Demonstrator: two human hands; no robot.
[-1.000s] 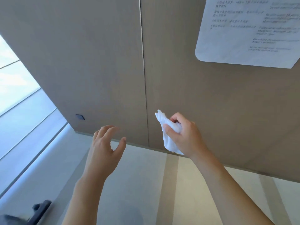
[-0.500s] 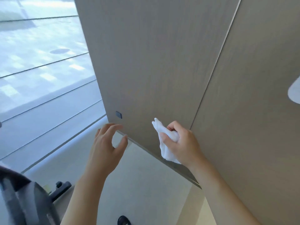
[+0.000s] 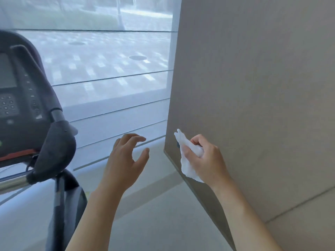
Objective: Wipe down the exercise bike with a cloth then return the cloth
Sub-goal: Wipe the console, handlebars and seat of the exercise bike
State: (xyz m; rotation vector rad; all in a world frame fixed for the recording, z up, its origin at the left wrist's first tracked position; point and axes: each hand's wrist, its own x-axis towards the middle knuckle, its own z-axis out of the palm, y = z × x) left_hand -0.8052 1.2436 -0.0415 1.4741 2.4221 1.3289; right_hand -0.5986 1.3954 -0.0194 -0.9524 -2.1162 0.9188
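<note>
Fingers [image 3: 196, 142] of the right hand [image 3: 206, 160] are curled tight around a white cloth [image 3: 187, 160], which hangs in front of the tan wall [image 3: 253, 87]. Left hand [image 3: 125, 160] holds nothing, its fingers spread and bent in the air. Far to the left stands the exercise bike [image 3: 27, 115] by the window [image 3: 108, 60].

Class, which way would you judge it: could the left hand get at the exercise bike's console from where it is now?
Probably yes. The left hand is open and empty, and nothing stands between it and the console up to its left. The cloth is in the right hand.
</note>
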